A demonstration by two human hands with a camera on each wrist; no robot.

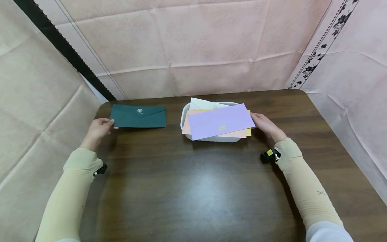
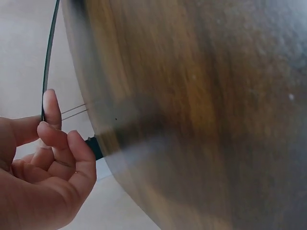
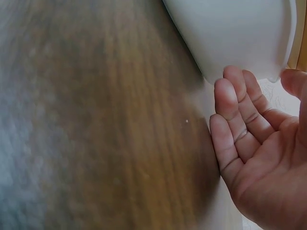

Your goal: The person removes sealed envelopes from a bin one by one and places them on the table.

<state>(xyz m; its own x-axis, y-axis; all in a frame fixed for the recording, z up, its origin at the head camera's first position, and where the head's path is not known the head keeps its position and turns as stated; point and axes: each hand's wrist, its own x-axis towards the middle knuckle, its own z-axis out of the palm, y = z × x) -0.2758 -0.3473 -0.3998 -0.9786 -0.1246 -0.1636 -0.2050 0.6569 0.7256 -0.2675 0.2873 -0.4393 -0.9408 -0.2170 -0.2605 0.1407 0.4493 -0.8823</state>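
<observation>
A dark green envelope (image 1: 138, 116) with a small pale emblem is held up at the table's far left. My left hand (image 1: 99, 130) pinches its left edge between thumb and finger; in the left wrist view the envelope (image 2: 48, 57) appears edge-on as a thin strip. At the back middle stands a white plastic container (image 1: 182, 118), with several envelopes lying across its top. A purple envelope (image 1: 222, 121) is uppermost, over pink, yellow and white ones. My right hand (image 1: 266, 126) is at the container's right end, fingers loosely extended by its wall (image 3: 235, 38); whether they touch it is unclear.
The brown wooden table (image 1: 181, 188) has rounded far corners. Pale cloth (image 1: 205, 43) hangs behind it and on both sides. A black strap-mounted camera (image 1: 270, 155) sits on the right wrist, and another (image 1: 100, 170) on the left.
</observation>
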